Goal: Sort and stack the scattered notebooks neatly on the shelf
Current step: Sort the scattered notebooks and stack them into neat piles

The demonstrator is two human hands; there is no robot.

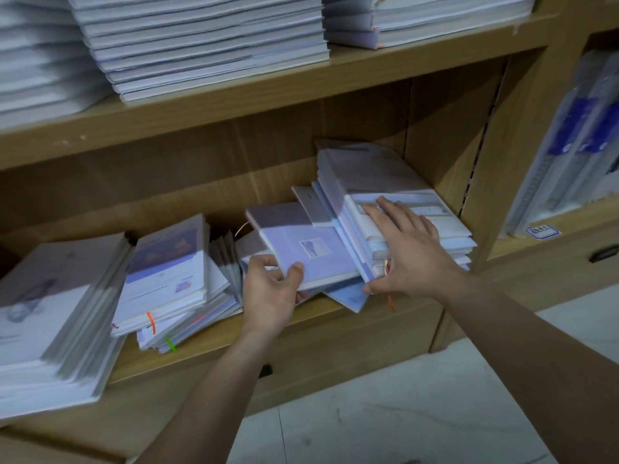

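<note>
On the lower wooden shelf (335, 309) lie scattered pale notebooks. My left hand (268, 296) grips the near corner of a lilac notebook (301, 249) with a small picture on its cover, thumb on top. My right hand (408, 252) lies spread over a messy tilted pile of notebooks (385, 182) at the shelf's right end, fingers flat on the top cover and thumb against the pile's front edge. A crooked stack (170, 276) with orange and green tabs sits to the left, and a taller stack (57, 309) at the far left.
The upper shelf (268, 92) carries neat high stacks of white notebooks (201, 45). A vertical side panel (502, 162) bounds the compartment on the right. Beyond it hang packaged items (576, 145). Pale tiled floor (385, 413) lies below.
</note>
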